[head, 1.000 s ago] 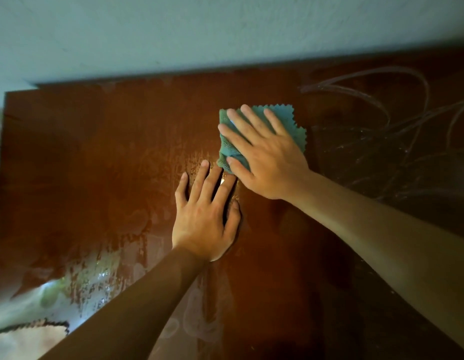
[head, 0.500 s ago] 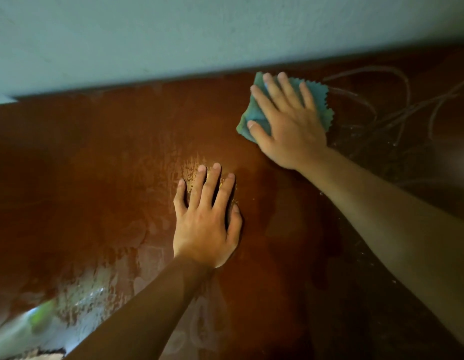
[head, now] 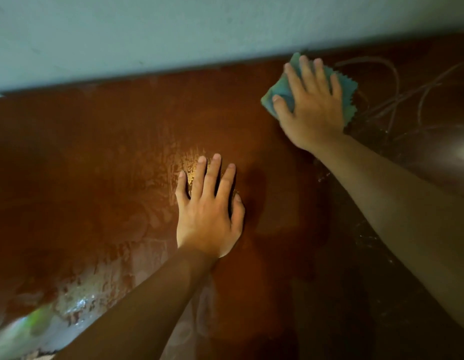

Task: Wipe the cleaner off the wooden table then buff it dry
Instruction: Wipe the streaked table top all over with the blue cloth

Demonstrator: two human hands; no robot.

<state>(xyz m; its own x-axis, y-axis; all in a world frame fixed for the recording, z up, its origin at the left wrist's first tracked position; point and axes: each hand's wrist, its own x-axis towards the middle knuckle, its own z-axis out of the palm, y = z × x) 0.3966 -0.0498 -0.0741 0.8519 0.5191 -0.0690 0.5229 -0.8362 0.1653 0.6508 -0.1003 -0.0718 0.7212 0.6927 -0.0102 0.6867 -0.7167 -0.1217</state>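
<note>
The glossy brown wooden table [head: 83,178] fills most of the view, with smeared wet streaks of cleaner [head: 101,289] at the lower left and around its middle. My left hand [head: 207,211] lies flat on the tabletop, fingers spread, holding nothing. My right hand [head: 311,107] presses a folded teal cloth [head: 349,98] with zigzag edges onto the table near its far edge. Most of the cloth is hidden under that hand.
A pale blue-grey wall [head: 173,29] runs along the table's far edge. Thin curved streak marks [head: 397,94] show on the darker surface at the far right. A bright glare [head: 25,331] sits at the lower left corner.
My right hand has slid the cloth away from me and to the right, from beside my left hand up to the table's far edge. My left hand has stayed flat in place.
</note>
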